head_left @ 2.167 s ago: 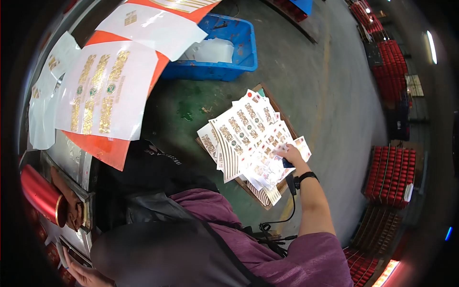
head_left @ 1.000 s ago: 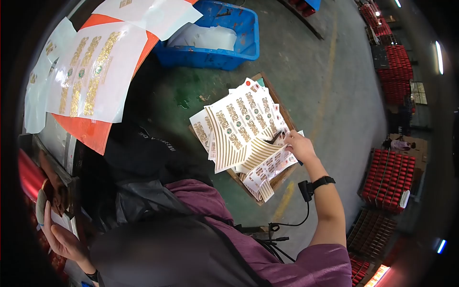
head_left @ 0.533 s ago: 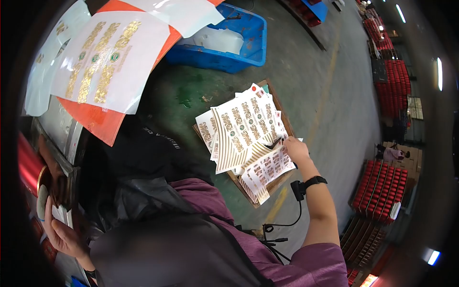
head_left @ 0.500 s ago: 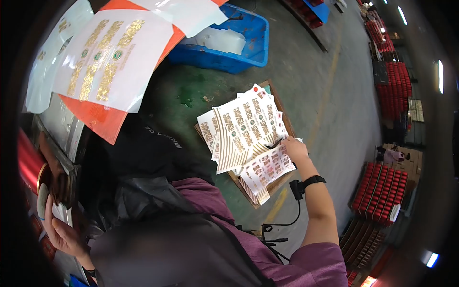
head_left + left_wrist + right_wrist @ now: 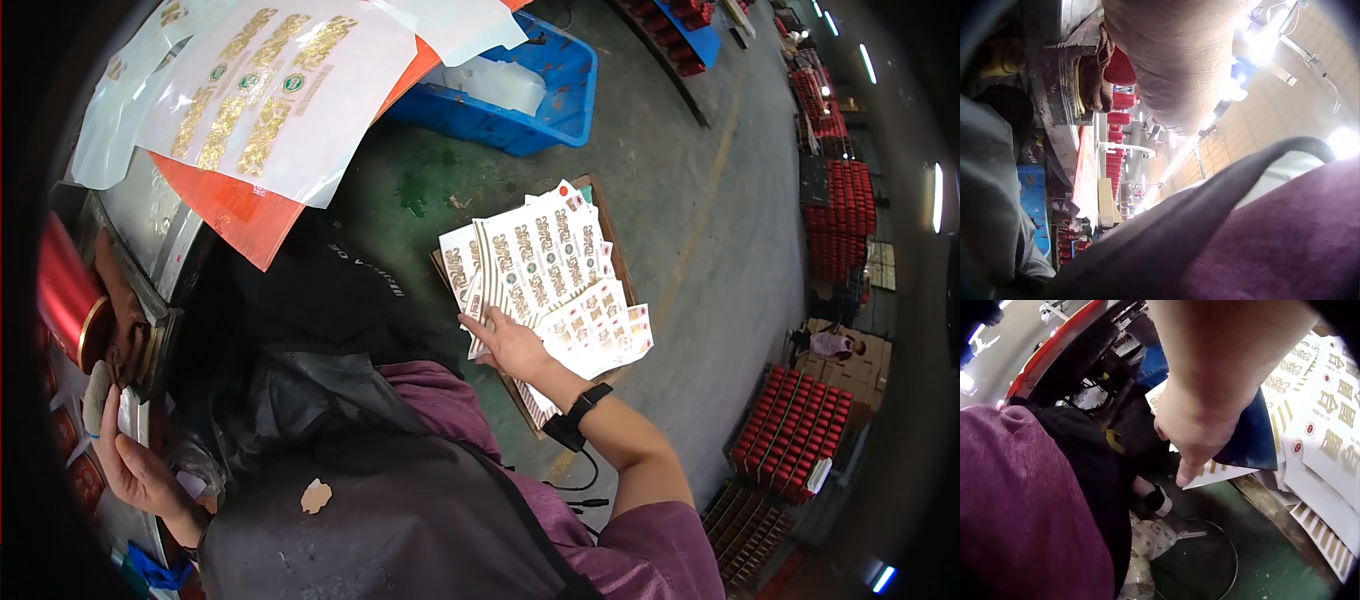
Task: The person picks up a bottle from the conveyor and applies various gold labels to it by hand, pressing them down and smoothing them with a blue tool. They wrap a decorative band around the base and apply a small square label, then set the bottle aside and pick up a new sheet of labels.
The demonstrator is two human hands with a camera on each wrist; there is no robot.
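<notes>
In the head view my right hand [image 5: 515,352] is over the near-left corner of a fanned stack of gold-printed sticker sheets [image 5: 540,250]. Its fingertips touch the edge of the top sheet, which has a striped border. From the right wrist, that hand also holds a dark blue flat scraper [image 5: 1254,437] under its palm, above the paper. At far left, my left hand [image 5: 140,475] holds an oval grey-green pad [image 5: 95,398] with a blue edge, beside a red cylinder with a gold rim [image 5: 78,300]. Mostly wrist and forearm show in the left wrist view.
The stack lies on a wooden board [image 5: 610,232] above the green floor. Behind it stands a blue plastic bin [image 5: 480,120]. Large translucent printed sheets [image 5: 250,90] over an orange one [image 5: 220,205] overhang the metal bench. Racks of red cylinders [image 5: 790,430] line the right.
My right hand has moved left from the stack's right edge to its near-left corner. The sheet that was curled back there lies flatter. My left hand keeps its pad, slightly higher in view.
</notes>
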